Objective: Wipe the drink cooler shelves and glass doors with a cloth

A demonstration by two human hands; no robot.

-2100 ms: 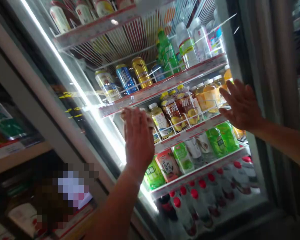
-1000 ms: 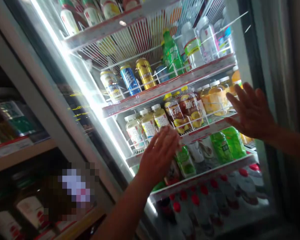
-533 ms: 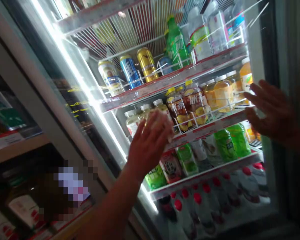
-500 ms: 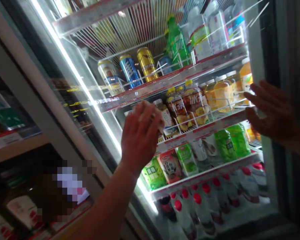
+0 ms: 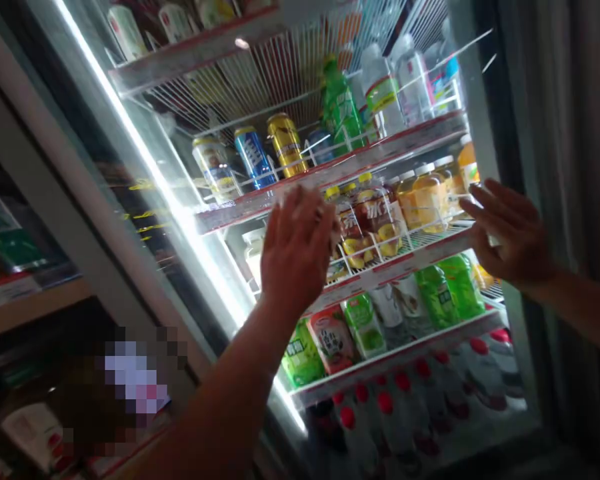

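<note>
My left hand (image 5: 295,257) lies flat against the glass door (image 5: 190,220) of a lit drinks fridge, fingers pointing up, with a pale cloth (image 5: 301,197) showing under the fingertips. It covers the left end of the middle shelf, in front of pale-labelled bottles (image 5: 254,252). My right hand (image 5: 513,233) rests open on the door's right edge, fingers spread towards the left, beside orange juice bottles (image 5: 430,193). Between the hands stand brown tea bottles (image 5: 375,217).
Cans (image 5: 253,157) and a green bottle (image 5: 341,107) stand on the shelf above. Green bottles (image 5: 450,287) and cartons fill the shelf below, and red-capped water bottles (image 5: 380,413) the bottom. A wooden shelf (image 5: 30,307) with goods stands on the left.
My left hand has swept over the glass, down to the right, then back up to the middle shelf. The right hand stayed flat on the door's right edge. The view has shifted a little.
</note>
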